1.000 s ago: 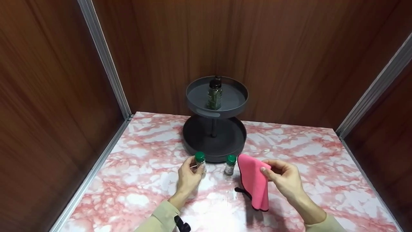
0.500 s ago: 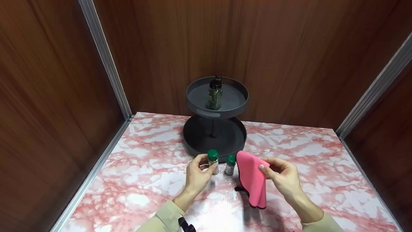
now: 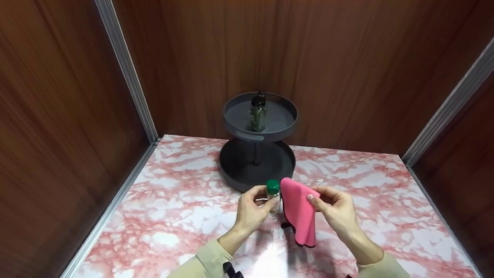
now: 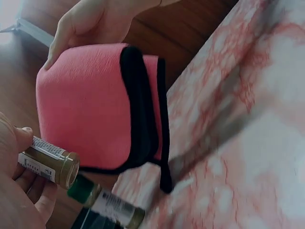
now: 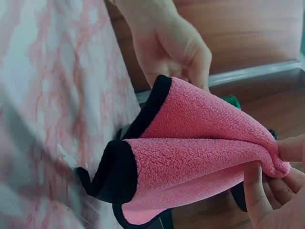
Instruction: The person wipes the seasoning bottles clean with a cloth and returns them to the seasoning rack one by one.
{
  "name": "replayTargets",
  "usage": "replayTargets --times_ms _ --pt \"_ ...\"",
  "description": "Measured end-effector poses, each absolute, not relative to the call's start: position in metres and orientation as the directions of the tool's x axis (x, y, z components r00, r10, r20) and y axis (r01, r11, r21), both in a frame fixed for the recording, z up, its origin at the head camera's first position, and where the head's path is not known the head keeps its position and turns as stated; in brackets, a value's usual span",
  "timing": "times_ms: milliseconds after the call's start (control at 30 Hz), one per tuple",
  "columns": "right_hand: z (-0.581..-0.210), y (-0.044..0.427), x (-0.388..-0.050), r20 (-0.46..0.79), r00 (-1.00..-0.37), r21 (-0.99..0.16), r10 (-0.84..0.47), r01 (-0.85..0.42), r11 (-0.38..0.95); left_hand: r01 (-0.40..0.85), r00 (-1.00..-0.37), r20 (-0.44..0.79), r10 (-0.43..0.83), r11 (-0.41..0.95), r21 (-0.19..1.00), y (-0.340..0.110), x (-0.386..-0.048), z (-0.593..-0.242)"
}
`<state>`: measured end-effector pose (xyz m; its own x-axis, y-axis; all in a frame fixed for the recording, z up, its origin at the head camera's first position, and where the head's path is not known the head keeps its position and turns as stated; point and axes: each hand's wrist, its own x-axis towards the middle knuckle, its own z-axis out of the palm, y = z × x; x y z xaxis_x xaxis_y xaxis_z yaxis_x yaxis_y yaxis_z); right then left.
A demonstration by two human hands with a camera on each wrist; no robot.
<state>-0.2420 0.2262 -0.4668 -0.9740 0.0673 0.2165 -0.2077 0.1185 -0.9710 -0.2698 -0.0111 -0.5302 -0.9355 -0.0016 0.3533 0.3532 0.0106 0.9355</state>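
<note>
My left hand [image 3: 250,213] grips a small spice jar [image 3: 273,187] with a green cap, holding it just above the table. A second green-capped jar [image 4: 113,208] stands on the table beyond it in the left wrist view; from the head view it is hidden behind the held jar. Beside the held jar, my right hand [image 3: 340,210] pinches a folded pink cloth [image 3: 298,208] with black edging at its upper corner. The cloth hangs down, its black loop [image 4: 165,183] low at one side. Whether cloth and held jar touch I cannot tell.
Behind the hands stands a black two-tier round rack [image 3: 262,174]. On its upper tier are a dark-capped glass jar [image 3: 257,115] with green contents and another dark-capped one mostly hidden behind. Wooden panels [image 3: 200,69] enclose the marbled table [image 3: 185,216] on three sides.
My left hand has carried the held jar to the right, up beside the cloth, and now blocks the second jar from the head view. The right hand has shifted slightly left with the cloth.
</note>
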Motion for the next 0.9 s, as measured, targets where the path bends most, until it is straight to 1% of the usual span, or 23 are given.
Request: replayTargets --times_ms 267,367,500,633,900 --pt "-0.463 0.221 -0.242 0.238 -0.968 -0.966 0.078 -0.228 0.122 0.347 -0.935 0.348 0.076 -0.026 0.938 0.012 -0.264 -0.519" --pt "-0.463 0.220 -0.242 0.262 -0.963 -0.961 0.060 -0.255 0.108 0.347 -0.932 0.348 0.097 -0.031 0.937 0.019 -0.263 -0.516" --pt "-0.464 0.219 -0.243 0.278 -0.960 -0.958 0.040 -0.274 0.086 0.346 -0.932 0.348 0.101 -0.034 0.938 0.025 -0.262 -0.511" --pt "-0.464 0.221 -0.243 0.268 -0.963 -0.961 0.021 -0.266 0.080 0.343 -0.933 0.346 0.097 -0.051 0.938 0.027 -0.263 -0.507" --pt "-0.467 0.224 -0.241 0.238 -0.971 -0.962 -0.012 -0.237 0.138 0.350 -0.929 0.355 0.102 -0.062 0.935 0.023 -0.266 -0.498"
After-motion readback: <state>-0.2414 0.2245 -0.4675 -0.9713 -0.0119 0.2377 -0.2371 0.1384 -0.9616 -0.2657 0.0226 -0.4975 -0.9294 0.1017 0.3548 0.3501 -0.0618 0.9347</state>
